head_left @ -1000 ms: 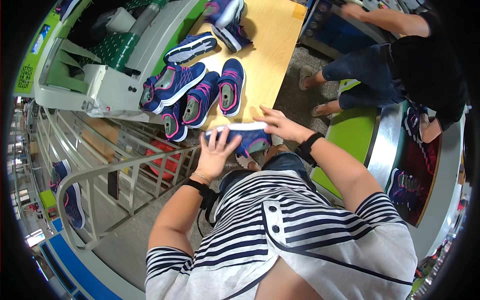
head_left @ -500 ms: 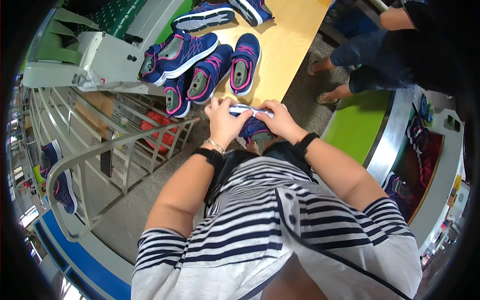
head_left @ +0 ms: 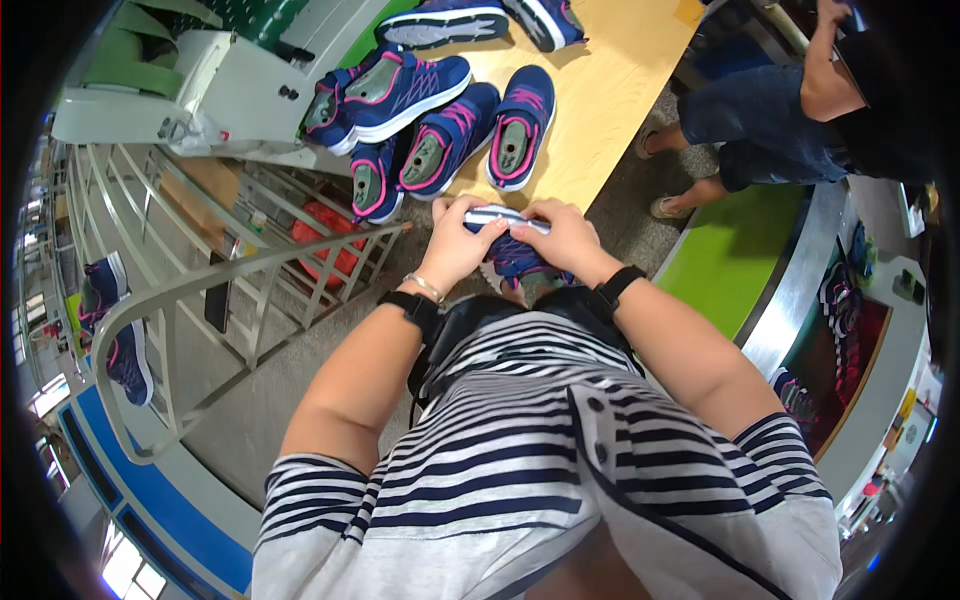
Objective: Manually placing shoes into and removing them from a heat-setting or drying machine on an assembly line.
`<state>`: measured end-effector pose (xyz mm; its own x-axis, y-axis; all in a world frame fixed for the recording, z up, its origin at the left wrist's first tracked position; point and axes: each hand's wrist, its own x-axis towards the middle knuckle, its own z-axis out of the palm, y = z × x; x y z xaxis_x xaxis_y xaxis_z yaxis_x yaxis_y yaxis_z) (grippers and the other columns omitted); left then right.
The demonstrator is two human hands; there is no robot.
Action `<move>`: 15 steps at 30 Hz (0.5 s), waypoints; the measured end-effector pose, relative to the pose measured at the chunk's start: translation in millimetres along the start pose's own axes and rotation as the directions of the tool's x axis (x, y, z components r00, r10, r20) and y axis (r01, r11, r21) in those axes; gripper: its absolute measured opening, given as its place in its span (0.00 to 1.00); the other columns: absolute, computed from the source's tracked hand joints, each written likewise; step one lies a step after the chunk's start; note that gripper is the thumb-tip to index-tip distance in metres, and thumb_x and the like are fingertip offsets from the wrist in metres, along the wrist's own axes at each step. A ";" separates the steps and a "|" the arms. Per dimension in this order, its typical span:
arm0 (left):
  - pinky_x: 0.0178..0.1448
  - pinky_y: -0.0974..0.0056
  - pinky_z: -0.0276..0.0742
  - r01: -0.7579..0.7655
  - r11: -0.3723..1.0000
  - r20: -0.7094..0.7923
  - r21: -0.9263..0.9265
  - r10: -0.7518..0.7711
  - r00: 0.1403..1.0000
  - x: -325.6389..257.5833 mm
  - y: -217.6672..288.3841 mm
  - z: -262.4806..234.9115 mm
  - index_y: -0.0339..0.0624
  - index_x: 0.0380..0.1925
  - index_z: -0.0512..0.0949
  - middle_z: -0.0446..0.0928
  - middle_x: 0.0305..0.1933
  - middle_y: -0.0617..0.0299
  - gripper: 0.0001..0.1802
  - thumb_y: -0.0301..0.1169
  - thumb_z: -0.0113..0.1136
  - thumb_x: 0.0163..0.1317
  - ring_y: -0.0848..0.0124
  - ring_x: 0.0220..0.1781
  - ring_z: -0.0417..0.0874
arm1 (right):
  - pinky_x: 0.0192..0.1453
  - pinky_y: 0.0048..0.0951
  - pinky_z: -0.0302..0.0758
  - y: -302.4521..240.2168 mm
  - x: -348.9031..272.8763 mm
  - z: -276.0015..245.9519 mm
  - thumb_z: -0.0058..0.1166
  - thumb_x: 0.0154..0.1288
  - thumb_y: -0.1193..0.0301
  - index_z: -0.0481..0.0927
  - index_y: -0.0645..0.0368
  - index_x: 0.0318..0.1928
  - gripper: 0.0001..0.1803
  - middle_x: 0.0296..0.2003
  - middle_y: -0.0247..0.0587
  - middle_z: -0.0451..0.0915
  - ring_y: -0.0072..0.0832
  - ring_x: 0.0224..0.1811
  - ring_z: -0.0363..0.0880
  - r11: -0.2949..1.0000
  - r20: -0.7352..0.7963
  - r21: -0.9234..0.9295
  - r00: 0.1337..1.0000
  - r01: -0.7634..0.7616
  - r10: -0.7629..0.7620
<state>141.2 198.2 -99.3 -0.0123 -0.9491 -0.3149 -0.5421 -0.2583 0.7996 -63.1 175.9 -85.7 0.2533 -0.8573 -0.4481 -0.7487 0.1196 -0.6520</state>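
Observation:
Close in front of my body, both hands grip one navy sneaker point(head_left: 520, 258) with a white sole edge turned up toward me. My left hand point(head_left: 456, 243) closes on its left end, the thumb pressed against the sole edge. On the other end, my right hand point(head_left: 566, 238) is closed the same way, its thumb bent over the white rim. The shoe's underside is hidden by my fingers. Just beyond my hands, a single navy sneaker with pink laces point(head_left: 523, 128) stands upright on the wooden table point(head_left: 605, 95). Left of it, similar sneakers point(head_left: 450, 140) lie piled together.
More sneakers lie sole-out point(head_left: 445, 27) at the table's far end. A metal rack point(head_left: 250, 270) stands at left, with shoes point(head_left: 128, 360) on its far side. At right runs a green-topped conveyor point(head_left: 725, 265). Beyond it, a co-worker point(head_left: 760, 120) stands beside the table.
My view has shifted slightly, so the table and shoes appear further right. Both hands keep their hold on the sneaker. The co-worker's arm is now raised.

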 end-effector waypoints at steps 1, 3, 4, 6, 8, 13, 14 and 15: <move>0.63 0.57 0.72 0.025 0.999 0.006 -0.044 -0.025 1.000 0.1 11.7 -2.9 0.45 0.52 0.80 0.69 0.53 0.47 0.27 0.46 0.73 0.57 0.54 0.56 0.74 | 0.57 0.44 0.73 4.2 1.3 -1.4 0.63 0.59 0.48 0.86 0.51 0.46 0.23 0.47 0.42 0.83 0.45 0.54 0.76 0.999 -0.022 0.010 0.999 0.049 -0.049; 0.67 0.55 0.68 0.047 0.998 0.020 -0.032 -0.046 0.999 -0.2 11.2 -7.3 0.45 0.52 0.80 0.69 0.52 0.48 0.27 0.47 0.73 0.57 0.52 0.59 0.72 | 0.56 0.41 0.75 9.8 4.9 -0.9 0.63 0.59 0.49 0.86 0.53 0.46 0.23 0.45 0.43 0.83 0.45 0.52 0.78 0.991 -0.018 0.035 0.991 0.130 -0.130; 0.64 0.57 0.73 -0.028 0.994 0.078 0.108 0.020 0.997 7.3 -3.9 -10.6 0.45 0.55 0.79 0.72 0.53 0.52 0.25 0.44 0.69 0.62 0.57 0.58 0.75 | 0.55 0.40 0.75 13.4 9.1 2.3 0.64 0.59 0.49 0.86 0.53 0.46 0.23 0.45 0.44 0.83 0.44 0.51 0.79 0.985 0.007 0.047 0.986 0.167 -0.167; 0.51 0.60 0.86 0.289 0.874 0.436 -0.392 -0.101 0.894 18.9 -12.1 -30.3 0.46 0.60 0.77 0.72 0.58 0.52 0.22 0.36 0.64 0.67 0.65 0.51 0.82 | 0.54 0.40 0.76 28.8 10.9 8.6 0.64 0.60 0.50 0.86 0.54 0.46 0.23 0.44 0.45 0.83 0.42 0.49 0.80 0.968 -0.071 0.036 0.967 0.249 -0.246; 0.55 0.59 0.84 0.378 0.679 0.475 -0.629 -0.050 0.879 11.7 -31.4 -43.2 0.40 0.68 0.69 0.75 0.61 0.58 0.26 0.34 0.58 0.72 0.67 0.55 0.81 | 0.54 0.40 0.76 25.4 8.7 8.8 0.64 0.61 0.51 0.86 0.54 0.46 0.22 0.45 0.45 0.83 0.42 0.49 0.81 0.978 -0.038 0.089 0.982 0.188 -0.186; 0.60 0.53 0.81 0.409 0.417 0.462 -0.812 0.030 0.887 9.2 -58.0 -39.3 0.42 0.67 0.70 0.77 0.60 0.59 0.25 0.34 0.58 0.72 0.65 0.56 0.82 | 0.57 0.35 0.76 33.0 21.2 9.2 0.64 0.64 0.53 0.83 0.61 0.50 0.25 0.44 0.48 0.82 0.37 0.49 0.81 0.930 0.108 0.323 0.970 0.174 -0.219; 0.59 0.53 0.81 0.411 0.429 0.464 -0.804 0.023 0.885 12.7 -58.9 -35.8 0.41 0.67 0.70 0.77 0.58 0.59 0.25 0.34 0.58 0.73 0.65 0.54 0.83 | 0.56 0.35 0.76 35.8 20.3 6.1 0.64 0.64 0.53 0.83 0.60 0.50 0.24 0.44 0.48 0.82 0.36 0.49 0.81 0.937 0.102 0.307 0.973 0.166 -0.206; 0.59 0.54 0.81 0.398 0.466 0.460 -0.790 0.021 0.888 11.0 -56.4 -35.7 0.40 0.67 0.69 0.77 0.57 0.59 0.25 0.34 0.57 0.73 0.65 0.53 0.83 | 0.56 0.34 0.76 35.4 18.1 7.3 0.64 0.64 0.54 0.83 0.60 0.50 0.24 0.44 0.48 0.82 0.36 0.48 0.81 0.943 0.080 0.286 0.976 0.171 -0.201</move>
<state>201.6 195.8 -129.6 -0.4084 -0.7650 -0.4980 0.4065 -0.6409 0.6512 -80.6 168.2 -121.3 0.4468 -0.8210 -0.3555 -0.4873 0.1098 -0.8663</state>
